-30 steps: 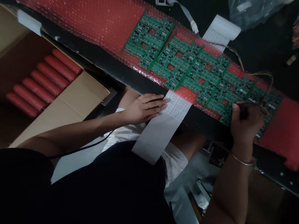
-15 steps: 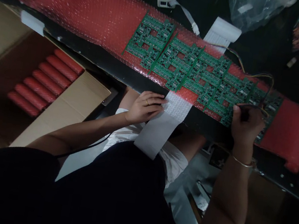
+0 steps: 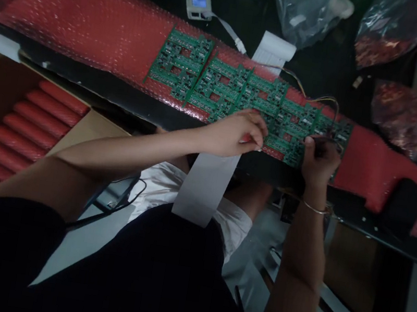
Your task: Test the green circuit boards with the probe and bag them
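My left hand (image 3: 238, 133) is over the near edge of the green circuit boards (image 3: 223, 87), thumb and finger pinched. A tiny white piece, apparently a label, shows at its fingertips. Below that hand a white label strip (image 3: 205, 187) hangs from the table edge to the lap. My right hand (image 3: 320, 160) is closed at the right end of the boards, around a dark piece where thin coloured wires (image 3: 330, 99) end; the fingers hide most of it. These wires run back towards a small device with a lit screen (image 3: 198, 1).
Red bubble wrap (image 3: 110, 29) lies under the boards. Behind are a white paper roll (image 3: 275, 48), a clear plastic bag (image 3: 306, 13) and bags of copper-coloured parts (image 3: 400, 115). A cardboard box (image 3: 77, 138) with red rolls (image 3: 27, 122) stands at lower left.
My left hand has left the label strip and moved right over the boards, now pinching a tiny white piece. The right hand stays at the right-hand boards. The whole view has shifted.
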{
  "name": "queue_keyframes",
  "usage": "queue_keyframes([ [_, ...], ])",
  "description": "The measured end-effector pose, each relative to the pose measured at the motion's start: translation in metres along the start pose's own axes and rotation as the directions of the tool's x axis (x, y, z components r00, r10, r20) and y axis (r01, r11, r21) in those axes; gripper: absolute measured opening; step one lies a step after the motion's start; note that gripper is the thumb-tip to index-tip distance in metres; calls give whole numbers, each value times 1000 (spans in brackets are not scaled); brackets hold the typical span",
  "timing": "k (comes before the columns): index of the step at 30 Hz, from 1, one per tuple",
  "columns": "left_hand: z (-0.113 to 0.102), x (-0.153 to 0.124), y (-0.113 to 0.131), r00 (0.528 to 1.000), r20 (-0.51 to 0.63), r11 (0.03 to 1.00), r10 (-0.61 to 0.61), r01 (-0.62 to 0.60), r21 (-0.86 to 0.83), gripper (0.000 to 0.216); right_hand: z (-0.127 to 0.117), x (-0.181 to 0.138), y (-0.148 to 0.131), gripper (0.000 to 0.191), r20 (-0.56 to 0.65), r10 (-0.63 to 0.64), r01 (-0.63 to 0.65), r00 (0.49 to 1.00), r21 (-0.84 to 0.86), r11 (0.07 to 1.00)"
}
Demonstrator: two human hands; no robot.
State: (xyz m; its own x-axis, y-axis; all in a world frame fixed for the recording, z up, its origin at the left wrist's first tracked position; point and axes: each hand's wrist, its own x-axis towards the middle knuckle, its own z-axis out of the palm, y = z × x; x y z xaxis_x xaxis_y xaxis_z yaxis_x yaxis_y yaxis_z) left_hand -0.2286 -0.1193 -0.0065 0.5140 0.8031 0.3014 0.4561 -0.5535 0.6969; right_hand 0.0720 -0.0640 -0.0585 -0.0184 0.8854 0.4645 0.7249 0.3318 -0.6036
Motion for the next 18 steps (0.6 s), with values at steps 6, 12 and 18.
queue_keyframes([
  [6, 79, 78, -8, 996, 86, 999, -28, 26, 30, 18, 6, 0, 7, 41, -17, 38, -37, 999, 58, 998],
  [12, 96, 86, 3, 983, 64, 978, -174, 165, 131, 15, 9, 0, 9, 39, -1, 45, -45, 999, 152, 987],
  [18, 97, 86, 13, 974, 36, 957, -222, 210, 201, 14, 11, -2, 11, 46, -33, 13, -4, 999, 260, 965],
])
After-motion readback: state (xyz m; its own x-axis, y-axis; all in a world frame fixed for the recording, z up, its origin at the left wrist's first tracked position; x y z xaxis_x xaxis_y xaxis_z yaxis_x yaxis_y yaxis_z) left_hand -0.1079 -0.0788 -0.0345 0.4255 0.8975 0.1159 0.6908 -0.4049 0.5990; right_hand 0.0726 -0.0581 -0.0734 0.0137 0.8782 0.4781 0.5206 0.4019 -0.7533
